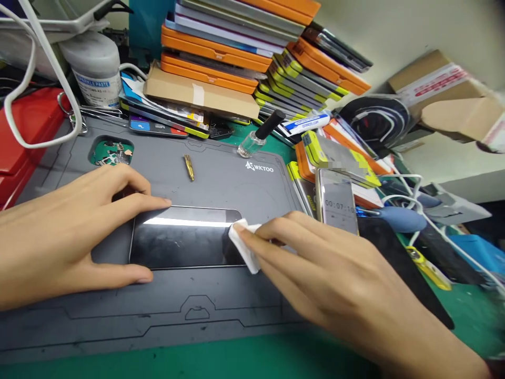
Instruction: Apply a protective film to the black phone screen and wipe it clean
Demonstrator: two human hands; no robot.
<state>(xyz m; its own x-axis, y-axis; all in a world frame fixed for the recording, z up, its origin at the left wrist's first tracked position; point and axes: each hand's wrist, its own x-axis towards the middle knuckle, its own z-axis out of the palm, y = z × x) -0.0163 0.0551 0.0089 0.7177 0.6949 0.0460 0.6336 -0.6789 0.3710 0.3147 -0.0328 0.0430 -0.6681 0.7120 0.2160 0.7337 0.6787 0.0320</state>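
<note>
A smartphone [189,242] lies screen up on the grey work mat [165,300], a bright reflection along its upper side. My left hand [90,231] spans its left end, with the index finger on the far edge and the thumb on the near edge. Between the fingers and thumb of my right hand [327,273] is a folded white wipe [245,246], pressed on the right end of the screen. That end is partly hidden by the wipe and hand. Faint smears show mid-screen.
Brass driver bits [189,167] and a black-capped glass bottle [260,134] are beyond the smartphone. Small metal parts fill a mat recess [112,151]. A second phone [337,200] shows a timer at right. Stacked orange boxes [213,58] and a white paste tub [94,71] line the back.
</note>
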